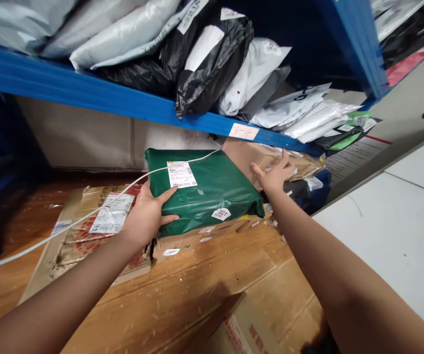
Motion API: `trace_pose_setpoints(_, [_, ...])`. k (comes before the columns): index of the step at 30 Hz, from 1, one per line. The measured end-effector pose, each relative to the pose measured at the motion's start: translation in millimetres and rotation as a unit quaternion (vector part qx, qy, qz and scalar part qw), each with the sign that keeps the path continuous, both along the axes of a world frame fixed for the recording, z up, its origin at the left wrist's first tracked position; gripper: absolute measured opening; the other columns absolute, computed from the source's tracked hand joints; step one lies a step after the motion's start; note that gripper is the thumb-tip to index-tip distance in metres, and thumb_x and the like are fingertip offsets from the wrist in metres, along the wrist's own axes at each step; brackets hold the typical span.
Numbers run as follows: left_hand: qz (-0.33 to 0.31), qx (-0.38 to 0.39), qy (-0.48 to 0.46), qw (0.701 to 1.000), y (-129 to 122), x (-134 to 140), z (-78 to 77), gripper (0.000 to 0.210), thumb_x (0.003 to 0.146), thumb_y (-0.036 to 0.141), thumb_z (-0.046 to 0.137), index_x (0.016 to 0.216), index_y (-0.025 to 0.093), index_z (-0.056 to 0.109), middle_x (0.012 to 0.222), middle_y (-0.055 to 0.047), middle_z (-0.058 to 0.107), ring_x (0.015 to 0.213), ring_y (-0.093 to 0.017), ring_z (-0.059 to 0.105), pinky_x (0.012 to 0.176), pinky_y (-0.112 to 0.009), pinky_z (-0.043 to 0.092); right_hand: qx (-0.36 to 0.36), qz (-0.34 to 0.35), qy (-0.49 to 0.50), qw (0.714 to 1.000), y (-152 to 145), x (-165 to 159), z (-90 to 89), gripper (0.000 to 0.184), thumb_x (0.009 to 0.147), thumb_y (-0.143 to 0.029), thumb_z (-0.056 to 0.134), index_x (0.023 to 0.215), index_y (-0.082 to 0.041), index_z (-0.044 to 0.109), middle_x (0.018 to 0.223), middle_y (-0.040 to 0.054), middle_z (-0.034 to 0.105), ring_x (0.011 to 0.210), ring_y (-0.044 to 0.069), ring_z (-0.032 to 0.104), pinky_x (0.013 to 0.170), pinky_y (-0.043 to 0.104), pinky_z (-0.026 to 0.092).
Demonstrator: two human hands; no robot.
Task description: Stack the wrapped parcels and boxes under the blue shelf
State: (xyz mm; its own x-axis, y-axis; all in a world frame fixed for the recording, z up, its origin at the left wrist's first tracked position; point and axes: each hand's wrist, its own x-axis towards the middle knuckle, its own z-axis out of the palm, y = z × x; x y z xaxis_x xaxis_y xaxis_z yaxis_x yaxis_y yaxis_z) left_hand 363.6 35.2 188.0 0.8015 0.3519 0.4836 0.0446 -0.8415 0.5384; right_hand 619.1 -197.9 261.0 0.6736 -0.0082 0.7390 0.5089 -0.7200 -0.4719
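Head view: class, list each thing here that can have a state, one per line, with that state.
Green parcel: sealed, lying flat on cardboard, labels facing up.
Left hand: gripping the green parcel's near left edge.
Right hand: open, resting on a brown parcel.
White cable: draped across the green parcel.
Black mailer bag: sealed, slumped over the blue shelf edge.

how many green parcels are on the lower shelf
1. The green parcel lies on the lower shelf's cardboard, with the left hand gripping its near corner and the right hand on the brown parcel behind it. Others may be hidden further back.
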Motion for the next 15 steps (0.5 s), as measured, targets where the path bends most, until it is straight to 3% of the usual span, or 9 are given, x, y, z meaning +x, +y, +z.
trace_pose_setpoints(3, [0.027,-0.02,0.034,0.999,-3,4,4.1,0.064,0.067,0.03,0.077,0.126,0.031,0.054,0.14,-0.005,0.026,0.127,-0.035,0.038,0.111,-0.049,0.034,-0.059,0.058,-0.045,0.996,2,-50,-26.5,0.075,0.076,-0.048,0.055,0.135,-0.01,0.028,0.128,0.0215,0.031,0.124,0.036,0.027,0.103,0.055,0.024])
trace_pose_setpoints(7, [0.042,-0.024,0.059,0.997,-2,9,5.4,0.062,0.07,0.031,0.074,0.128,0.029,0.053,0.139,-0.007,0.023,0.131,-0.037,0.033,0.111,-0.047,0.034,-0.161,0.151,0.008,0.975,-7,-97,-56.2,0.06,0.082,-0.052,0.049,0.13,-0.017,0.039,0.128,0.0177,0.03,0.123,0.034,0.03,0.102,0.053,0.03])
trace_pose_setpoints(12, [0.024,0.042,0.096,0.994,8,4,5.5,0.068,0.072,0.041,0.071,0.134,0.029,0.045,0.138,-0.01,0.021,0.13,-0.036,0.034,0.108,-0.047,0.034,-0.169,0.153,-0.005,0.974,-38,-95,-67.2,0.051,0.086,-0.051,0.044,0.123,-0.016,0.044,0.125,0.0165,0.035,0.122,0.031,0.033,0.104,0.051,0.029])
trace_pose_setpoints(15, [0.028,0.086,0.175,0.98,16,-3,16.3,0.07,0.075,0.057,0.06,0.138,0.033,0.04,0.128,-0.012,0.033,0.121,-0.036,0.043,0.1,-0.049,0.041,-0.184,0.11,0.105,0.971,-71,-93,-107.3,0.047,0.088,-0.045,0.041,0.123,-0.015,0.044,0.116,0.0162,0.044,0.114,0.03,0.042,0.099,0.048,0.035])
